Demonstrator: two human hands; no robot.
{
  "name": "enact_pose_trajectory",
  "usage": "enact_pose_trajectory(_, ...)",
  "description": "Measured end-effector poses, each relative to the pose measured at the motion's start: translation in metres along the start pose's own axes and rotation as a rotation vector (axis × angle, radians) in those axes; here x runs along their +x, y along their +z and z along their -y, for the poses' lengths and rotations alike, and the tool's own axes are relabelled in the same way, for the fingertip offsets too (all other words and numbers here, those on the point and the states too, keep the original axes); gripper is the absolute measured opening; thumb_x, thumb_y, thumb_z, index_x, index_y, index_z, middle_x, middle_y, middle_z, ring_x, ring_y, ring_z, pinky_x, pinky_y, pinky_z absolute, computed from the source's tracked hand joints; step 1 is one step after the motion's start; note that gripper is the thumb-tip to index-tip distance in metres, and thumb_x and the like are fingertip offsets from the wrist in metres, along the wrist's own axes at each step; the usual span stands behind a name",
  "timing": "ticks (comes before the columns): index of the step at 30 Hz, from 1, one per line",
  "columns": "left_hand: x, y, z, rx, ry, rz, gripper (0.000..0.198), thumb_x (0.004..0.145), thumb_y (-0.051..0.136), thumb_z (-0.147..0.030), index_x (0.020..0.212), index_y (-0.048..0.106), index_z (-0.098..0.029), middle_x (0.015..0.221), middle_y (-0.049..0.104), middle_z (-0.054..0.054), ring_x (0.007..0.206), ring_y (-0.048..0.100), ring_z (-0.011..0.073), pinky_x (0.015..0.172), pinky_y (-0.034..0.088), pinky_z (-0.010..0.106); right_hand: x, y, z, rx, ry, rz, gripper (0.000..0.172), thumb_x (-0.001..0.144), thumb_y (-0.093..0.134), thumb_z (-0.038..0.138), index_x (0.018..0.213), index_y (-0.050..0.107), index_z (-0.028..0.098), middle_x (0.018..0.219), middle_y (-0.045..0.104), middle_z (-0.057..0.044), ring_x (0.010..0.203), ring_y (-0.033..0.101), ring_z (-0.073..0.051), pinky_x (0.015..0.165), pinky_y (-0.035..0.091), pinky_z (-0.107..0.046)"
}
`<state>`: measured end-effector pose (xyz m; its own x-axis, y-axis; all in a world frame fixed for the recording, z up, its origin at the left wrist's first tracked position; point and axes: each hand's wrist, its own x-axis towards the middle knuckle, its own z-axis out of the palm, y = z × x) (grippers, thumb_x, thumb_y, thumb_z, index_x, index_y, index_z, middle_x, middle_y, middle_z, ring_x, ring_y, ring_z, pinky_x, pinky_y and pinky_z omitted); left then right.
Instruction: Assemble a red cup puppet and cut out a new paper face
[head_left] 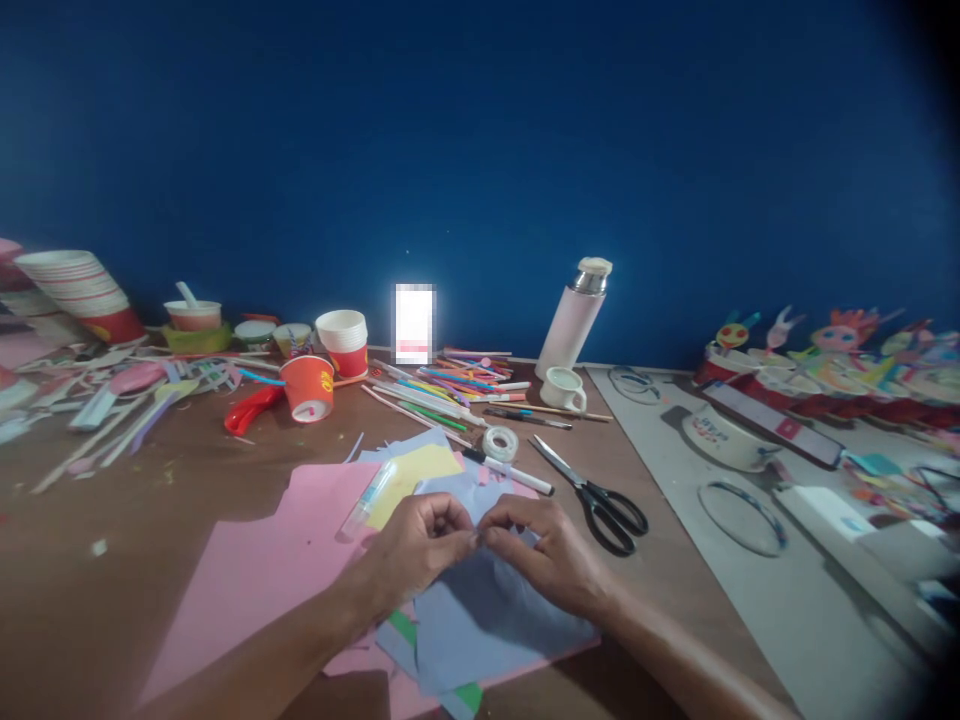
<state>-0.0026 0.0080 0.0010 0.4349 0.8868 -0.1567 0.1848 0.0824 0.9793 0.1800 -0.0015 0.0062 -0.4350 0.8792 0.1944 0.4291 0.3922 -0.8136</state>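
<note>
My left hand (420, 545) and my right hand (547, 550) meet fingertip to fingertip over the coloured paper. Both are pinched closed; whatever lies between the fingers is too small or hidden to make out. Beneath them is a blue-grey sheet (480, 650), partly over a large pink sheet (247, 590). A yellow piece of paper (424, 465) and a clear glue tube (371, 500) lie just beyond my left hand. Past my right hand are a black-and-white marker (517, 474), a tape roll (500, 443) and open black-handled scissors (600, 505).
Pens and coloured sticks (450, 390) spread across the back, beside a mug (564, 390) and a pink flask (571, 325). Left stand an orange paper cup (307, 390), a red stapler-like tool (253, 410) and stacked cups (82, 295). Decorated cups (840, 345) line the right.
</note>
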Motion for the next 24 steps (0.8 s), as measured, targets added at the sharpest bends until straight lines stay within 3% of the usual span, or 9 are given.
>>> enact_pose_trajectory(7, -0.003, -0.008, 0.001, 0.087, -0.086, 0.071, 0.017, 0.075, 0.056, -0.030, 0.074, 0.058, -0.012, 0.056, 0.044, -0.005, 0.050, 0.034, 0.0065, 0.045, 0.024, 0.019, 0.000, 0.009, -0.003, -0.015, 0.094, 0.045, 0.015, 0.083, 0.050, 0.016, 0.074, 0.061, 0.016, 0.068, 0.062, 0.001, 0.065, 0.055, -0.011, 0.061, 0.039, -0.019)
enact_pose_trajectory(12, -0.008, -0.028, -0.019, 0.421, -0.121, 0.096, 0.013, 0.075, 0.050, -0.020, 0.070, 0.061, -0.016, 0.056, 0.049, -0.004, 0.053, 0.041, 0.0079, 0.048, 0.030, 0.018, 0.003, 0.012, -0.003, -0.168, 0.131, 0.084, 0.015, 0.085, 0.048, 0.019, 0.078, 0.062, 0.019, 0.073, 0.065, 0.000, 0.069, 0.056, -0.014, 0.064, 0.037, -0.023)
enact_pose_trajectory(16, -0.015, -0.037, -0.016, 0.801, 0.082, 0.055, 0.020, 0.083, 0.041, -0.021, 0.075, 0.059, -0.019, 0.062, 0.055, -0.002, 0.056, 0.047, 0.0098, 0.054, 0.033, 0.021, 0.010, 0.012, -0.004, -0.264, 0.150, 0.103, 0.015, 0.084, 0.049, 0.020, 0.077, 0.062, 0.020, 0.072, 0.065, 0.001, 0.069, 0.056, -0.014, 0.062, 0.035, -0.023)
enact_pose_trajectory(20, -0.025, -0.032, 0.012, 1.066, 0.416, 0.157, 0.020, 0.084, 0.038, -0.014, 0.079, 0.057, -0.020, 0.064, 0.056, 0.000, 0.057, 0.052, 0.0125, 0.057, 0.036, 0.025, 0.017, 0.020, -0.012, -0.377, 0.071, 0.077, 0.012, 0.080, 0.052, 0.015, 0.071, 0.060, 0.020, 0.068, 0.063, 0.001, 0.067, 0.054, -0.013, 0.064, 0.032, -0.024)
enact_pose_trajectory(24, -0.027, -0.022, 0.031, 1.222, 0.559, 0.187, 0.012, 0.082, 0.044, -0.018, 0.090, 0.053, -0.019, 0.069, 0.058, 0.001, 0.058, 0.055, 0.0161, 0.052, 0.037, 0.028, 0.020, 0.029, -0.019, -0.444, -0.009, 0.031, 0.013, 0.078, 0.052, 0.014, 0.068, 0.059, 0.018, 0.066, 0.061, 0.000, 0.064, 0.052, -0.013, 0.063, 0.030, -0.025)
